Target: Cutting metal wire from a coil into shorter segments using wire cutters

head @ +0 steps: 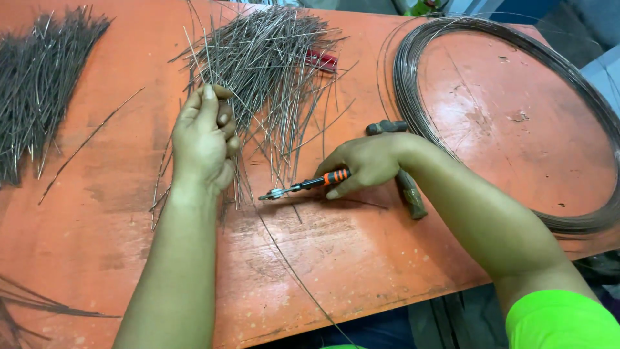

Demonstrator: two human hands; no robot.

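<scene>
Thin cut wire pieces (pixel 271 71) fanned in a loose heap toward the far edge of the orange worktop (pixel 361 258), near its middle; likely light, stiff and springy, slick and sharp at the ends, prone to tangle, so best pinched as a small bunch near mid-length. Left hand (pixel 203 139) curled over the near fringe of that heap, fingers closed on a few strands. Right hand (pixel 368 161) wrapped around the orange-and-black handles of pliers (pixel 303 186), nose pointing left toward the strands, a long single wire (pixel 290 271) trailing off the near edge. Second bundle of cut wire (pixel 39 77) at the far left corner, well apart. Large wire coil (pixel 413 84) filling the right end, just beside the right wrist. Hammer (pixel 407 187) lying under the right forearm, a red-handled tool (pixel 321 60) half buried in the heap, both crowding the reach.
</scene>
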